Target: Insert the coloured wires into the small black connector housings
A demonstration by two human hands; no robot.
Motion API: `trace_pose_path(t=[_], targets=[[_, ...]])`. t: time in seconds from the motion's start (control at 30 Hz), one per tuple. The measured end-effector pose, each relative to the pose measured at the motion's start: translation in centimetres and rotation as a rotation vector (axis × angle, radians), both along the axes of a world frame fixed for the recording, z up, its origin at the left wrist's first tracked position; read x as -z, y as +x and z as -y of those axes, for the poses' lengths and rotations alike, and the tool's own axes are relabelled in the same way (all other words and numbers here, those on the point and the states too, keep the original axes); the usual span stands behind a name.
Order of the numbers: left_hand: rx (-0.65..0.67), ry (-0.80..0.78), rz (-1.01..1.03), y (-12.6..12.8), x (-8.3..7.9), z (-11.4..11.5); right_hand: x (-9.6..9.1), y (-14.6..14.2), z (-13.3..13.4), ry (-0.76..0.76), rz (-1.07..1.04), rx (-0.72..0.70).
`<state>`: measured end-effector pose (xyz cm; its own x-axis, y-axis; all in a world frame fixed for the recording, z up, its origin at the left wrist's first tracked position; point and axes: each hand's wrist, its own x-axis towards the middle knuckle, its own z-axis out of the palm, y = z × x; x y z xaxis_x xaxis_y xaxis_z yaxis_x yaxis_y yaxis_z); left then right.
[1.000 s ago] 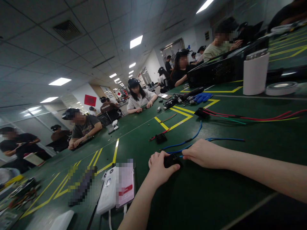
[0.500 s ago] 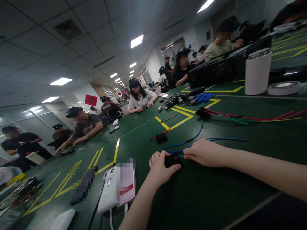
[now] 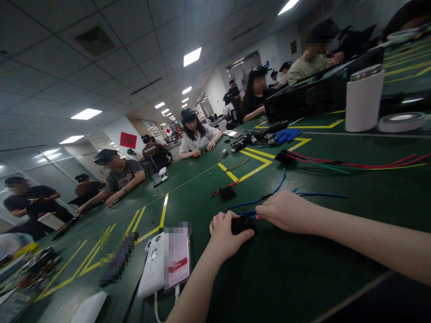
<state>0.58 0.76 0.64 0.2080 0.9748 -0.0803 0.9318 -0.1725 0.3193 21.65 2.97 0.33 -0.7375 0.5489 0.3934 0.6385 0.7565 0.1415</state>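
On the green table, my left hand (image 3: 225, 234) is closed around a small black block (image 3: 244, 225), thumb on the near side and fingers on the far side. My right hand (image 3: 286, 211) pinches a blue wire right beside the block's right edge; the wire's tip is mostly hidden by the fingers. Blue wire (image 3: 323, 194) also shows beyond the right hand, and another length of blue wire (image 3: 269, 195) curves just behind both hands. A little farther off lies a second black block (image 3: 227, 193) with short red wires.
A black block (image 3: 284, 157) with long red, green and yellow wires lies at the right. Blue-handled tools (image 3: 286, 135), a white bottle (image 3: 364, 101) and a tape roll (image 3: 402, 122) sit behind. A white power bank (image 3: 151, 267) and a phone (image 3: 178, 264) are left of my arm.
My right hand has shifted slightly left and up, closer to the block, with the blue wire in its fingers. My left hand keeps its place on the block.
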Motion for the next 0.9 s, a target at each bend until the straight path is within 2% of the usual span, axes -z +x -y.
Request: trace_pose_path(t=[0.1,0.23,0.53,0.77,0.9], targets=[[-0.002,-0.011,0.001,0.03,-0.09,0.01,0.18,-0.05,0.0,-0.108,0.033,0.048],[-0.003,-0.011,-0.005,0.13,-0.26,0.08,0.27,-0.05,0.1,-0.136,0.056,0.055],[-0.005,-0.002,0.005,0.22,-0.28,0.13,0.11,0.01,0.0,0.086,-0.014,-0.029],[-0.012,-0.003,-0.026,0.28,-0.23,0.05,0.32,-0.08,-0.01,-0.115,0.068,0.05],[-0.007,-0.005,-0.009,0.21,-0.11,-0.02,0.36,-0.13,0.01,-0.155,0.075,0.062]])
